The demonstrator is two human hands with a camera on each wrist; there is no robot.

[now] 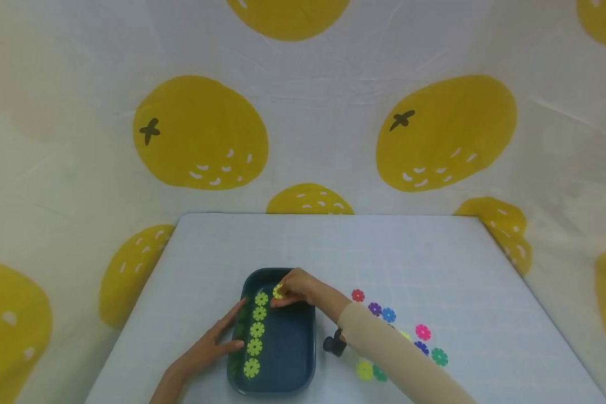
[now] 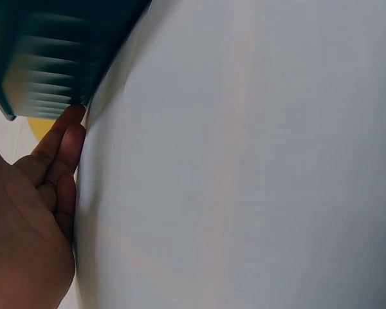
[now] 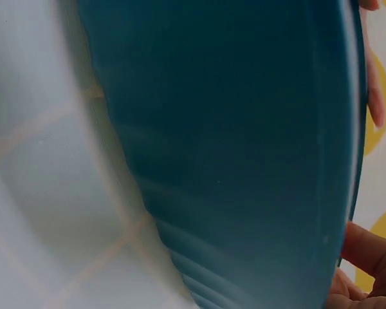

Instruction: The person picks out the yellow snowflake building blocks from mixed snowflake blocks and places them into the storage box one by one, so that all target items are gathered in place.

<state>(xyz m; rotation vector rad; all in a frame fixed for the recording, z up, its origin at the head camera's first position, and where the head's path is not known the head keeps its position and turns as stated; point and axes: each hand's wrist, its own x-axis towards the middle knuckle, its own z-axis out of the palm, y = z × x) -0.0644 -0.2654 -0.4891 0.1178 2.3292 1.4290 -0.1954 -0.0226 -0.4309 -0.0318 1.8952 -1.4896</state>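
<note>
A dark teal tray (image 1: 292, 367) lies on the table with a column of several yellow-green flower-shaped discs (image 1: 257, 329) along its left side. My right hand (image 1: 297, 285) is over the tray's far end and pinches another yellow flower disc (image 1: 278, 291) close to the top of that column. At the tray's left side rests my left hand (image 1: 212, 347), thumb and fingers spread with their tips at the rim. In the left wrist view, the left fingers (image 2: 67, 138) touch the tray's ribbed outer wall (image 2: 48, 77) from outside.
Right of the tray, small dark cylindrical pieces (image 1: 335, 343) lie near the right forearm. Loose flower discs are scattered beyond, among them a red one (image 1: 358, 295), a blue one (image 1: 389, 315), a pink one (image 1: 423, 332) and a green one (image 1: 440, 357). The right sleeve (image 1: 394, 348) covers part of them.
</note>
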